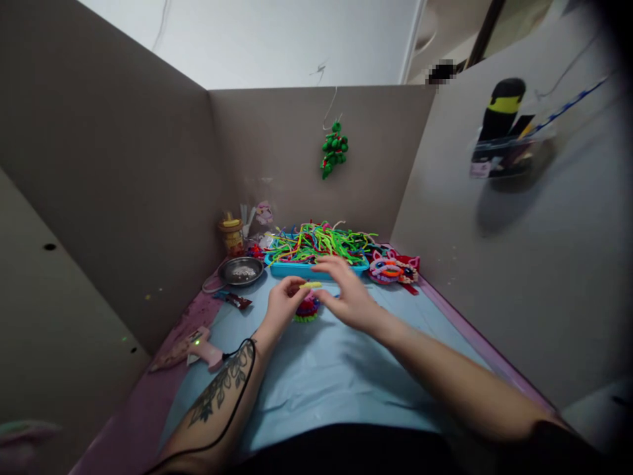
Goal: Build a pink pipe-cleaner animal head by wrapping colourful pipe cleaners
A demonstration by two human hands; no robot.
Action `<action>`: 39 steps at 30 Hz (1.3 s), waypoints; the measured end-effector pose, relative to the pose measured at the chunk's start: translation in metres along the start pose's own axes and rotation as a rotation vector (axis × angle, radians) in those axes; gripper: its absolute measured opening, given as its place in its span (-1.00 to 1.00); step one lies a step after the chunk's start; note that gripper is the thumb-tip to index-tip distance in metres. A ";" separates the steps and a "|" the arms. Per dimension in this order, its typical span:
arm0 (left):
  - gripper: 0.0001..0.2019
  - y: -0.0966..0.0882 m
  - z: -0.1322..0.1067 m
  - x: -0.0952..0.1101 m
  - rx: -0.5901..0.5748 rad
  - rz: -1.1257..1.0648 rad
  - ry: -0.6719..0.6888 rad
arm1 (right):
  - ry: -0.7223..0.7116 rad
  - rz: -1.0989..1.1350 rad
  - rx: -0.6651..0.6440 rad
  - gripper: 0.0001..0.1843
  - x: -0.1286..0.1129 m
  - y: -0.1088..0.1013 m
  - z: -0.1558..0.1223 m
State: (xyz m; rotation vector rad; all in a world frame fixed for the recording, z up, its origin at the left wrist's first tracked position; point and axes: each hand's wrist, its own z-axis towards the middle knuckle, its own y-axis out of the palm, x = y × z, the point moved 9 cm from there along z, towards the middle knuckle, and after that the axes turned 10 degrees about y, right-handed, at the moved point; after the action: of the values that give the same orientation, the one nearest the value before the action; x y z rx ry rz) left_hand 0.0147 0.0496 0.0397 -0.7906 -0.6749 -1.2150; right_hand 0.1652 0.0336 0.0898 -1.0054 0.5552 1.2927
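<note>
Grey partitions (316, 158) enclose a pink tabletop (131, 415) partly covered by a blue sheet (297, 389), viewed by an onlooker in the room. At left, a glue gun (212, 357) lies beside the left forearm, its black cord (239, 346) looping against the arm; a sharp pull back could drag it. At centre, a small yellow piece (311, 285) appears just above a fuzzy multicoloured piece (307, 310); a slack pinch could let it twist or drop. Farther right, raised fingers could catch loose strands (321, 241) in the blue tray (294, 270) behind. Grip, left hand (285, 303): thumb and fingertips together, apparently pinching the yellow piece at its left end. Grip, right hand (349, 297): thumb and fingers well apart, nothing visibly held; whether the thumb touches the fuzzy piece cannot be told.
</note>
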 end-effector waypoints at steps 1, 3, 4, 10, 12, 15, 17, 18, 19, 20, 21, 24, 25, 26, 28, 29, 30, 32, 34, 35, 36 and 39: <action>-0.80 -0.001 0.001 0.002 -0.004 0.020 0.018 | -0.002 -0.025 -0.017 -0.70 0.002 0.007 0.003; -0.81 -0.002 0.002 0.004 -0.007 0.056 0.043 | 0.051 -0.038 -0.019 -0.73 0.016 0.020 0.008; -0.81 -0.002 0.002 0.004 -0.008 0.070 0.053 | 0.106 -0.016 -0.006 -0.75 0.027 0.023 0.010; -0.75 -0.001 0.005 -0.003 -0.032 0.077 0.082 | 0.298 0.313 -0.097 -0.75 0.076 0.040 0.006; -0.75 0.002 0.005 -0.006 -0.069 0.084 0.082 | 0.331 0.374 -0.062 -0.74 0.085 0.036 0.004; -0.75 0.004 0.004 -0.009 -0.113 0.107 0.078 | 0.344 0.392 -0.009 -0.73 0.093 0.031 0.003; -0.75 0.005 0.003 -0.012 -0.126 0.109 0.070 | 0.323 0.373 -0.012 -0.75 0.093 0.031 0.002; -0.75 0.006 0.003 -0.013 -0.131 0.099 0.059 | 0.308 0.357 -0.008 -0.76 0.092 0.031 0.002; -0.74 0.006 0.003 -0.015 -0.135 0.081 0.041 | 0.292 0.339 0.004 -0.77 0.091 0.030 0.001; -0.73 0.007 0.002 -0.018 -0.135 0.055 0.015 | 0.272 0.319 0.023 -0.78 0.088 0.029 -0.001; -0.72 0.008 0.002 -0.020 -0.135 0.023 -0.016 | 0.247 0.298 0.045 -0.80 0.085 0.027 -0.002; -0.68 0.013 0.000 -0.028 -0.160 -0.101 -0.134 | 0.113 0.220 0.100 -0.89 0.069 0.019 -0.005; -0.67 0.016 -0.001 -0.030 -0.184 -0.150 -0.174 | 0.048 0.188 0.111 -0.92 0.062 0.017 -0.006; -0.65 0.020 -0.003 -0.032 -0.214 -0.199 -0.212 | -0.022 0.156 0.115 -0.95 0.054 0.015 -0.008; -0.65 0.026 -0.006 -0.035 -0.275 -0.288 -0.261 | -0.153 0.095 0.093 -0.93 0.041 0.015 -0.012; -0.65 0.028 -0.008 -0.035 -0.304 -0.323 -0.271 | -0.206 0.072 0.071 -0.90 0.036 0.016 -0.013; -0.65 0.030 -0.009 -0.034 -0.334 -0.351 -0.275 | -0.244 0.056 0.045 -0.87 0.032 0.017 -0.015; -0.64 0.034 -0.011 -0.032 -0.375 -0.386 -0.277 | -0.272 0.040 0.004 -0.83 0.030 0.020 -0.016; -0.64 0.033 -0.010 -0.031 -0.359 -0.387 -0.278 | -0.229 0.044 0.000 -0.86 0.034 0.021 -0.014; -0.64 0.030 -0.008 -0.030 -0.319 -0.365 -0.264 | -0.181 0.064 0.006 -0.88 0.039 0.021 -0.013; -0.64 0.026 -0.005 -0.028 -0.270 -0.326 -0.236 | -0.121 0.101 0.009 -0.88 0.044 0.021 -0.011; -0.68 0.013 0.002 -0.019 -0.156 -0.140 -0.087 | 0.089 0.294 -0.016 -0.64 0.065 0.025 -0.006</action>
State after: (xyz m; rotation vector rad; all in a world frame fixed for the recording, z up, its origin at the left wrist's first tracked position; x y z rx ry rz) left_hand 0.0228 0.0638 0.0233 -0.9427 -0.7220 -1.3791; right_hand 0.1574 0.0619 0.0262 -1.0245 0.7837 1.5181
